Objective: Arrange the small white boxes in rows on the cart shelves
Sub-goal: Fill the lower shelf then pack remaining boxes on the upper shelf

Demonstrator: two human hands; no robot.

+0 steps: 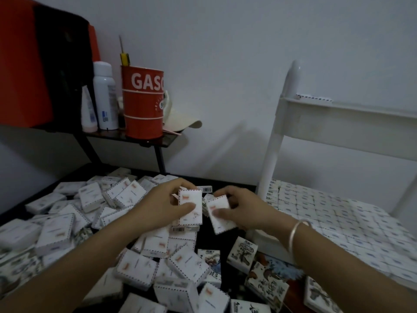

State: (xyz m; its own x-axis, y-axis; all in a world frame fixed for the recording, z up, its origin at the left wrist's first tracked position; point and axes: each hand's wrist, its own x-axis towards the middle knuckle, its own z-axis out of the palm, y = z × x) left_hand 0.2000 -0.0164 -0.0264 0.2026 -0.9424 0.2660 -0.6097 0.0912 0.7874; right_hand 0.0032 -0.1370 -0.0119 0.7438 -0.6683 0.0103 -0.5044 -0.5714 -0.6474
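1. While the left hand grips one small white box upright, with the thumb across its face and the fingers curled behind, the right hand pinches a second box, tilted, just beside the first.
2. A silver bangle circles the right wrist.
3. Both hands hang over a loose pile of boxes heaped on a dark surface; some show patterned faces.
4. To the right stands the white cart. Low on it lie packed rows of boxes, and a few more boxes sit on its top shelf.
5. Behind the pile, a red tin, a white bottle and a pale cap share a small dark stand.
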